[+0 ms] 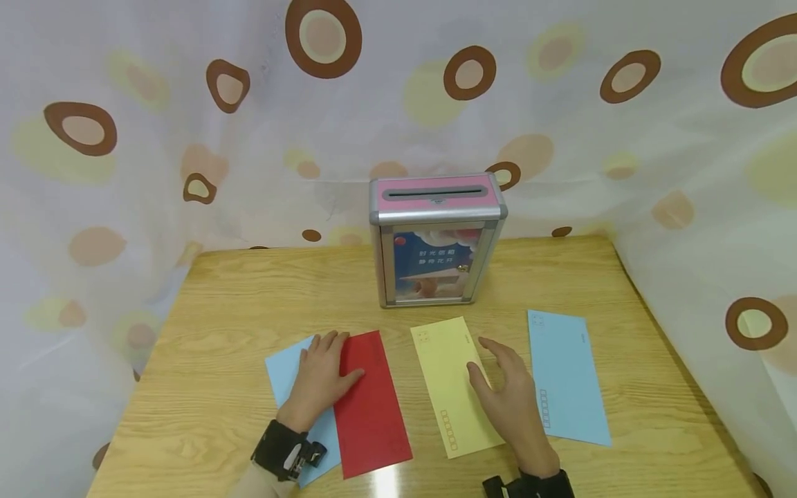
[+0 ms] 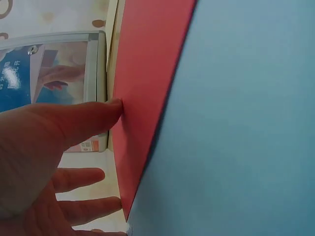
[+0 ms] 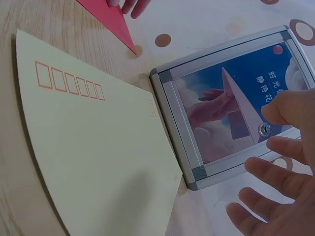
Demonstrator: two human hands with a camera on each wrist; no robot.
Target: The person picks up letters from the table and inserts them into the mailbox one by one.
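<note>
Red envelope (image 1: 375,411) overlapping blue envelope (image 1: 327,430), yellow envelope (image 1: 453,391) lying to their right

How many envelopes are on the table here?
4: a red envelope overlapping a light-blue envelope at left, a yellow envelope in the middle, and a second light-blue envelope at right. Others could be hidden underneath.

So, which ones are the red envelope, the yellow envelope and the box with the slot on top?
Red envelope (image 1: 375,416): head view, on the middle of its face.
Yellow envelope (image 1: 454,389): head view, on the middle of its face.
Slotted box (image 1: 437,245): head view, on its front picture panel.
</note>
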